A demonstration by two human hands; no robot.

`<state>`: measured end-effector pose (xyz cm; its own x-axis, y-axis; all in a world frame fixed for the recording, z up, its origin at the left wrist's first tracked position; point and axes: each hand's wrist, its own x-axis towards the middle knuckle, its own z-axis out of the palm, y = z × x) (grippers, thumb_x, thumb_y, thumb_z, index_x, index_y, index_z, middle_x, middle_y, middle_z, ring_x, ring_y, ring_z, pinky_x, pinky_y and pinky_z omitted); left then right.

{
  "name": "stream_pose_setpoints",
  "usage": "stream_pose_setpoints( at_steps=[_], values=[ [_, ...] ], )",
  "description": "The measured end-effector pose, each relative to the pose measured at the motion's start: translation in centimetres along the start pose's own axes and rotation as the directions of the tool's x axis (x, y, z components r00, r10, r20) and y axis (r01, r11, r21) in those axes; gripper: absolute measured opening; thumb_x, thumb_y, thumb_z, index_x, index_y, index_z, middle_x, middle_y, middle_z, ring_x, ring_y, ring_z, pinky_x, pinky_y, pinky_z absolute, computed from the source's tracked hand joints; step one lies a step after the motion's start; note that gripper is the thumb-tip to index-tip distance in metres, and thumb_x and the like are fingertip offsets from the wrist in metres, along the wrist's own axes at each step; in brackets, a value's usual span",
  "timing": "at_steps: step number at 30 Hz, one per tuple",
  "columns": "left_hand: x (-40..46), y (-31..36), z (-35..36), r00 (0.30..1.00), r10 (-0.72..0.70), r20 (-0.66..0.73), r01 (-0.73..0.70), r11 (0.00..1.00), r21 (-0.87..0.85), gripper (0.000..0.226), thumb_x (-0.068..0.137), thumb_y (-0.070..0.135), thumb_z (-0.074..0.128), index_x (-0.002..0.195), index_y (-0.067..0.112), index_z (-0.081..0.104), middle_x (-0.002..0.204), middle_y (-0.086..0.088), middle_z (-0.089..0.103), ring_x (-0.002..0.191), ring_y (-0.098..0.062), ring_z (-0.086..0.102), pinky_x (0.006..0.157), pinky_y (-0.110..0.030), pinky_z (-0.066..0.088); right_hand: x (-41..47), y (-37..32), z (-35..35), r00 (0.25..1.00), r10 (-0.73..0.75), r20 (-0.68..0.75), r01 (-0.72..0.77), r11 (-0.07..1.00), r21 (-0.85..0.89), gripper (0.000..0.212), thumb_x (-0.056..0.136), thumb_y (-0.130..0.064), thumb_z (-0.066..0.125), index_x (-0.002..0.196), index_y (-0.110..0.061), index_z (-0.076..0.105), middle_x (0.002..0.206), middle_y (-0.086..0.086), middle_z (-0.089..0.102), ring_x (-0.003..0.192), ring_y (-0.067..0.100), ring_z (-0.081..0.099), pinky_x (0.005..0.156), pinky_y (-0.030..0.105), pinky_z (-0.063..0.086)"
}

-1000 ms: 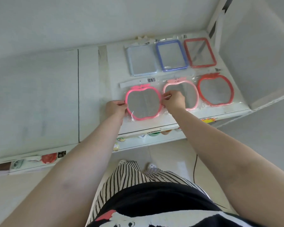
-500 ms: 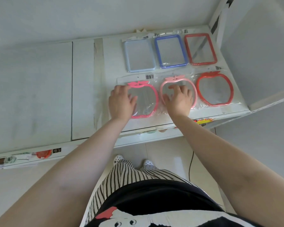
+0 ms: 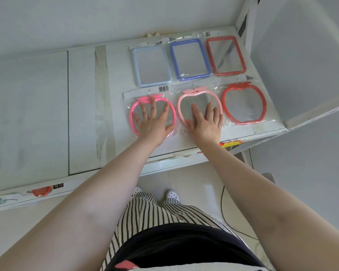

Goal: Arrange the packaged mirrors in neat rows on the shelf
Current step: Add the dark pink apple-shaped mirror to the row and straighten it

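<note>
Head view: six packaged mirrors lie flat on shelf (image 3: 82,106) in two rows, right end. Back row: pale blue (image 3: 152,66), blue (image 3: 190,59), red rectangle (image 3: 225,54). Front row: hot pink apple (image 3: 132,114), light pink apple (image 3: 199,96), red apple (image 3: 244,103). Left hand (image 3: 154,122) flat on hot pink apple, fingers spread, gripping nothing. Right hand (image 3: 205,124) likewise on light pink apple, fingers apart. Palms likely press packs flat and nudge front row into line. Arrangement looks nearly done.
</note>
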<state>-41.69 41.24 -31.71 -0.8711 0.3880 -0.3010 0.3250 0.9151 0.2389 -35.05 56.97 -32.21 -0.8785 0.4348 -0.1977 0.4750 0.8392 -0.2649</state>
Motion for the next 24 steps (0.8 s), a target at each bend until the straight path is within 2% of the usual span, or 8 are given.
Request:
stream_pose_setpoints(
  at_steps=[4, 6, 9, 11, 13, 17, 24],
  values=[
    [-0.2, 0.0, -0.1, 1.0, 0.0, -0.004, 0.0, 1.0, 0.002, 0.074, 0.089, 0.063, 0.038, 0.149, 0.042, -0.001, 0.159, -0.004, -0.023, 0.145, -0.042, -0.017, 0.112, -0.065, -0.005, -0.1, 0.1, -0.3, 1.0, -0.015, -0.013, 0.015, 1.0, 0.025, 0.053, 0.097, -0.052, 0.031, 0.148, -0.039, 0.025, 0.161, 0.014, 0.005, 0.149, 0.033, 0.0, 0.121, 0.045, -0.003],
    [-0.5, 0.3, -0.2, 0.998, 0.007, -0.067, -0.006, 1.0, 0.028, 0.072, 0.09, 0.062, 0.037, 0.149, 0.039, 0.002, 0.16, -0.005, -0.018, 0.146, -0.04, -0.016, 0.112, -0.064, -0.004, 0.1, 0.7, -0.8, 0.995, -0.009, -0.104, 0.018, 0.997, 0.081, 0.051, 0.096, -0.046, 0.039, 0.146, -0.037, 0.032, 0.161, 0.013, 0.009, 0.148, 0.033, 0.006, 0.12, 0.045, 0.002],
    [-0.6, 1.7, -0.7, 0.984, 0.101, -0.147, -0.094, 0.994, 0.048, 0.071, 0.092, 0.059, 0.036, 0.15, 0.036, 0.004, 0.16, -0.006, -0.016, 0.147, -0.035, -0.014, 0.113, -0.063, -0.003, 1.4, 3.3, -2.2, 0.963, 0.141, -0.231, -0.113, 0.985, 0.13, 0.05, 0.096, -0.043, 0.04, 0.146, -0.037, 0.032, 0.161, 0.011, 0.014, 0.147, 0.033, 0.012, 0.12, 0.047, 0.006],
    [-0.4, 3.3, -0.7, 0.974, 0.202, -0.107, -0.195, 0.978, 0.07, 0.071, 0.092, 0.057, 0.037, 0.151, 0.035, 0.003, 0.16, -0.006, -0.016, 0.147, -0.035, -0.014, 0.114, -0.063, -0.002, 2.2, 5.6, -3.2, 0.938, 0.272, -0.215, -0.241, 0.957, 0.16, 0.052, 0.096, -0.045, 0.039, 0.147, -0.038, 0.03, 0.161, 0.011, 0.011, 0.148, 0.033, 0.008, 0.12, 0.048, 0.004],
    [0.0, 4.8, -0.4, 0.965, 0.261, -0.038, -0.258, 0.963, 0.073, 0.07, 0.092, 0.057, 0.038, 0.151, 0.036, 0.005, 0.16, -0.006, -0.016, 0.147, -0.036, -0.016, 0.116, -0.063, -0.002, 2.5, 7.5, -3.7, 0.927, 0.337, -0.162, -0.312, 0.936, 0.164, 0.052, 0.096, -0.048, 0.035, 0.146, -0.04, 0.028, 0.161, 0.012, 0.009, 0.149, 0.033, 0.003, 0.121, 0.048, 0.0],
    [0.9, 5.9, 0.4, 0.969, 0.243, 0.044, -0.245, 0.967, 0.067, 0.07, 0.092, 0.055, 0.041, 0.15, 0.037, 0.005, 0.16, -0.009, -0.017, 0.146, -0.037, -0.017, 0.116, -0.062, -0.004, 2.7, 9.2, -3.5, 0.947, 0.315, -0.059, -0.311, 0.948, 0.068, 0.054, 0.095, -0.058, 0.029, 0.146, -0.043, 0.023, 0.162, 0.011, 0.004, 0.149, 0.034, -0.002, 0.12, 0.048, -0.004],
    [1.1, 6.0, 0.6, 0.97, 0.238, 0.055, -0.241, 0.968, 0.064, 0.07, 0.092, 0.055, 0.041, 0.15, 0.038, 0.006, 0.16, -0.008, -0.018, 0.146, -0.038, -0.017, 0.115, -0.061, -0.005, 2.9, 9.7, -3.7, 0.96, 0.276, -0.047, -0.275, 0.961, 0.039, 0.053, 0.095, -0.057, 0.031, 0.145, -0.043, 0.022, 0.162, 0.012, 0.003, 0.149, 0.035, -0.002, 0.121, 0.048, -0.006]
  ],
)
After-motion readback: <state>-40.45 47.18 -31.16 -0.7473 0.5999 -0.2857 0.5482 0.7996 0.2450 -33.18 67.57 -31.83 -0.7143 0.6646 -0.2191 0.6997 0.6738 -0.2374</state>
